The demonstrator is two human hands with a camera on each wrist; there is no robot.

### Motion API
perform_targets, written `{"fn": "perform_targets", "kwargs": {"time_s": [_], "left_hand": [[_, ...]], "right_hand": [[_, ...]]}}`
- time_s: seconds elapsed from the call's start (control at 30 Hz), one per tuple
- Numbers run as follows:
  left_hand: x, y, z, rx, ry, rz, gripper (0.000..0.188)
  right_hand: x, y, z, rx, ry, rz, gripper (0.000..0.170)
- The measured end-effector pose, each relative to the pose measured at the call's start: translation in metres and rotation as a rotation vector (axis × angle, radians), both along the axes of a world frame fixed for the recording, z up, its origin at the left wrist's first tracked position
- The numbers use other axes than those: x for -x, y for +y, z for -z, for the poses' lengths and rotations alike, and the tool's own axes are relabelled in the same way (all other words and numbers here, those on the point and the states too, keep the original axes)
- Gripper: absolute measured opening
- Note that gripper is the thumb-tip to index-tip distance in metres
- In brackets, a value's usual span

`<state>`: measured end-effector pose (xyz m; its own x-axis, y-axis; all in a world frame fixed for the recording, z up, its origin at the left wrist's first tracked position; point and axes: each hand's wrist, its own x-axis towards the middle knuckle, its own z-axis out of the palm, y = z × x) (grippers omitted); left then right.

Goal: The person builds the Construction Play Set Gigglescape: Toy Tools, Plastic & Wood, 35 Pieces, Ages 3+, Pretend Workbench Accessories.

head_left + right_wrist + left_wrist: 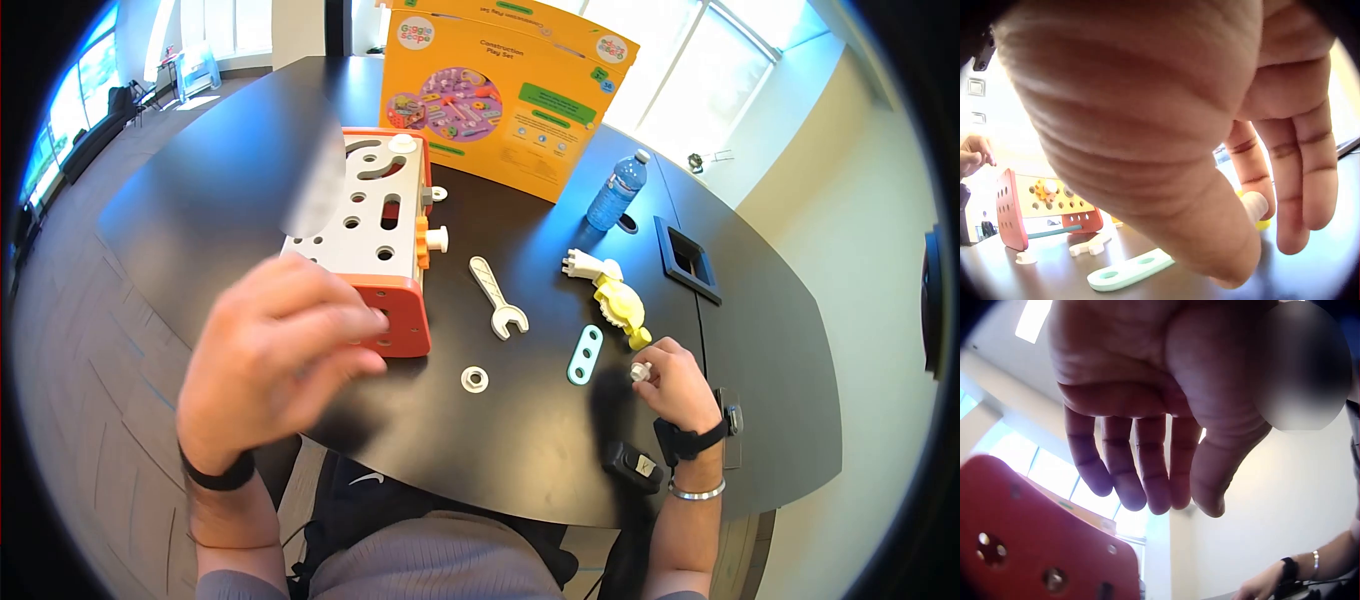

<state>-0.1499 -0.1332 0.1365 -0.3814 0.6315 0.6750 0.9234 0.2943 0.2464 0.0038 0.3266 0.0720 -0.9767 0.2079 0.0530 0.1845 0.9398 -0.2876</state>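
Observation:
The left hand (285, 350) hovers by the red end panel (405, 315) of the toy workbench (375, 235), fingers loosely bent. In the left wrist view that hand (1141, 425) holds nothing, and the red panel (1054, 531) stands below it. At the right, the right hand (680, 385) pinches a small white threaded piece (640, 371); the right wrist view shows this piece (1254, 206) between thumb and index finger. A mint strip with holes (585, 355) lies left of the right hand, and a yellow piece (621, 305) lies just beyond it.
A white toy wrench (497, 298) and a white nut (475, 379) lie mid-table. Behind stand an orange box (500, 95) and a water bottle (617, 190). A black recessed socket (687, 260) is at the right, and a small black object (633, 467) lies near the front edge.

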Motion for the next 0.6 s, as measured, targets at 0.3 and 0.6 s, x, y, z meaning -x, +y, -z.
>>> {"fn": "perform_targets", "kwargs": {"time_s": [0.3, 0.6], "left_hand": [[0.033, -0.035, 0.005, 0.026, 0.036, -0.299, 0.031], [0.033, -0.020, 0.017, -0.029, -0.057, -0.198, 0.024]], "right_hand": [[0.016, -0.099, -0.050, 0.166, 0.405, -0.409, 0.034], [0.061, -0.202, -0.043, 0.360, 0.258, -0.809, 0.032]]}}
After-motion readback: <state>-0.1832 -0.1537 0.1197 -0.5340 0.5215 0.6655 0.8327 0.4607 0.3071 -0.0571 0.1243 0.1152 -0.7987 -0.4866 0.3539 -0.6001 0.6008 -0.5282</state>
